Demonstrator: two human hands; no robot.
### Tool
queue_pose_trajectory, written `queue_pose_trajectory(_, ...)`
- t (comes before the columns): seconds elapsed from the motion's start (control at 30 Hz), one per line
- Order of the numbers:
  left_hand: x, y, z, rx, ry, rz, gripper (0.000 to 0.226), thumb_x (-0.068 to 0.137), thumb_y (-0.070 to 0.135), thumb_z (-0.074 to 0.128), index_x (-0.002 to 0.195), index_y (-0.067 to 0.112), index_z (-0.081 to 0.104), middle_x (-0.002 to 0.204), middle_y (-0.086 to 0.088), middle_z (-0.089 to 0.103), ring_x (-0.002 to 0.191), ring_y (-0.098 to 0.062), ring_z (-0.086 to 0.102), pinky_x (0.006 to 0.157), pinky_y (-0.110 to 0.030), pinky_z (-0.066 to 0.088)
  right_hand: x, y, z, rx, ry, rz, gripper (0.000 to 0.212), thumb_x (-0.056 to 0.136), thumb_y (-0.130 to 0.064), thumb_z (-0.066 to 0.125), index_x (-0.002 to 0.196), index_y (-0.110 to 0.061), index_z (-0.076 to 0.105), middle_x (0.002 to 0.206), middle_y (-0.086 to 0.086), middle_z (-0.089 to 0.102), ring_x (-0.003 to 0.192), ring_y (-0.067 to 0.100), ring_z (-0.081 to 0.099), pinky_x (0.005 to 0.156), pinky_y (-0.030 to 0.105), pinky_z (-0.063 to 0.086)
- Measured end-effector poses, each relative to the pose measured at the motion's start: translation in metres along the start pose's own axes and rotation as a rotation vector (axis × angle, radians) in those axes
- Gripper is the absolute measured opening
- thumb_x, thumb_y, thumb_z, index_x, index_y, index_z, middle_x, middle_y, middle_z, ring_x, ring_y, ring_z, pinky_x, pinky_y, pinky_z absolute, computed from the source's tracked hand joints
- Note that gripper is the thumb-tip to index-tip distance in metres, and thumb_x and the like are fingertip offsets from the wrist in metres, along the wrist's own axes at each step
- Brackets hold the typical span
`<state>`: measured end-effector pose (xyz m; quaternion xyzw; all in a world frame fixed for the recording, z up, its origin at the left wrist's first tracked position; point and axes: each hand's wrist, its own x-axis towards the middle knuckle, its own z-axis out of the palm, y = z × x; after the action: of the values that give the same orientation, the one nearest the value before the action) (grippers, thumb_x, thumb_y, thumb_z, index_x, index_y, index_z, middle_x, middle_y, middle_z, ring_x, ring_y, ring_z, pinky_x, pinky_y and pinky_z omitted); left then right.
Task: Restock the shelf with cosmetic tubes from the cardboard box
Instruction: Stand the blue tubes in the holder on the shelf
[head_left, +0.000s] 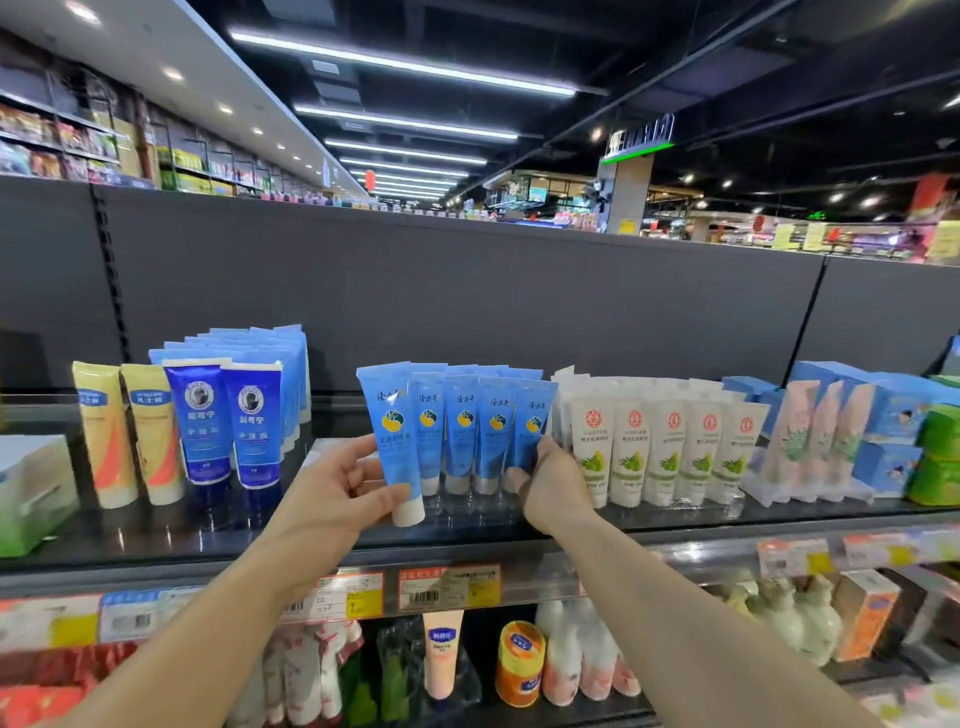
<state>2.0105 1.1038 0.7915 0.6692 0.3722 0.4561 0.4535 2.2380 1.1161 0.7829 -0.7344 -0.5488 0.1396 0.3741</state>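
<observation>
Left hand pinching 1 light-blue tube; right hand against the tube row, its grip hidden.

- Single head-worn view, wide-angle, straight lines bowed toward the frame edges.
- Faces forward and slightly down at the top shelf, close in; both forearms enter from the bottom edge.
- Light-blue tubes sit mid-frame, near the lens.
- Upper half looks over the dark back panel to ceiling lights and distant aisles.
- Lower shelf clipped at the bottom.
</observation>
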Motion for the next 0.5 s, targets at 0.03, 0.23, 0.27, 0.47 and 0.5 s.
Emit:
queue_pose_trajectory(0.03,0.000,0.000,0.001,0.000,0.002,-0.002,0.039,0.088,0.006,0.064,0.109,0.038,0.058,0.098,0.011,0.075,0.089,-0.009,0.071,0.073,-0.023,0.057,0.000,0.000,0.000,0.009,0.017,0.007,0.028,0.095,-0.018,0.055,0.121,-0.008,0.051,0.118,0.011,0.061,0.108,0.026,0.058,0.083,0.025,0.044)
queue_pose_trajectory(0.23,0.006,-0.002,0.004,0.025,0.001,-0.011,0.042,0.087,0.009,0.066,0.110,0.042,0.056,0.100,0.013,0.074,0.093,-0.006,0.070,0.082,-0.030,0.056,0.001,0.002,0.000,0.080,-0.019,0.017,0.036,0.097,-0.012,0.052,0.133,-0.015,0.048,0.123,-0.004,0.057,0.107,0.015,0.052,0.087,0.020,0.040)
queue_pose_trajectory(0.27,0.007,-0.003,0.004,0.027,0.002,-0.016,0.042,0.087,0.008,0.066,0.111,0.042,0.056,0.099,0.014,0.074,0.093,-0.006,0.070,0.081,-0.029,0.056,0.001,0.003,0.000,0.081,-0.012,0.014,0.037,0.097,-0.012,0.052,0.133,-0.015,0.048,0.125,-0.002,0.058,0.112,0.017,0.054,0.091,0.023,0.041)
queue_pose_trajectory(0.47,0.012,-0.001,0.004,0.012,-0.010,-0.023,0.045,0.086,0.003,0.066,0.121,0.029,0.056,0.096,0.010,0.075,0.090,-0.007,0.071,0.072,-0.022,0.057,-0.017,0.002,-0.002,0.224,0.108,0.000,0.042,0.094,-0.010,0.058,0.134,-0.016,0.049,0.121,-0.003,0.061,0.114,0.014,0.057,0.088,0.025,0.049)
queue_pose_trajectory(0.5,0.013,-0.001,0.003,0.003,-0.010,-0.019,0.045,0.086,0.001,0.066,0.122,0.026,0.056,0.096,0.007,0.075,0.089,-0.009,0.071,0.072,-0.022,0.057,-0.024,-0.001,-0.002,0.249,0.182,-0.046,0.037,0.092,-0.010,0.060,0.128,-0.017,0.052,0.111,-0.005,0.061,0.105,0.011,0.058,0.081,0.018,0.049)
